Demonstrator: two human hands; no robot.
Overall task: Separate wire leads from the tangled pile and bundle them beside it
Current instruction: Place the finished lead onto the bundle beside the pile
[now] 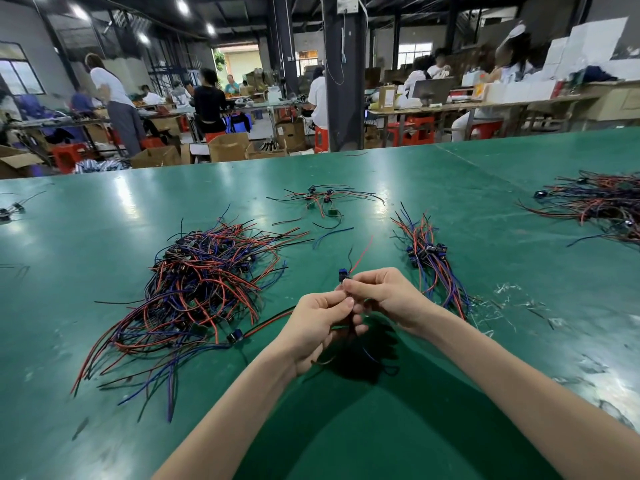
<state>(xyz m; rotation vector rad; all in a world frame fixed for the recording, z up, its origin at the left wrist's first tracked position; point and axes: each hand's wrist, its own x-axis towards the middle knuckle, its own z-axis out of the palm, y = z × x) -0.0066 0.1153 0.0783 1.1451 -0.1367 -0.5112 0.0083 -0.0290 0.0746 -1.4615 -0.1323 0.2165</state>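
A wide, glossy green bench [450, 174] carried a large tangled pile of red, blue and black wire leads [204, 282] left of centre, with a tidier bundle of the same leads [429, 261] lying well apart to its right. Farther back lay a small scatter of leads [322, 199]. A loose heap of wires [595, 202] lay at the far right edge, and pale scraps [509, 299] lay just beside the bundle.

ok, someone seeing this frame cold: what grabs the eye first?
The big tangled pile of red, blue and black wires, on the green table left of centre. Then the left hand and right hand meeting in the middle, both pinching one wire lead with a small blue part. Right of them lies the neater bundle.
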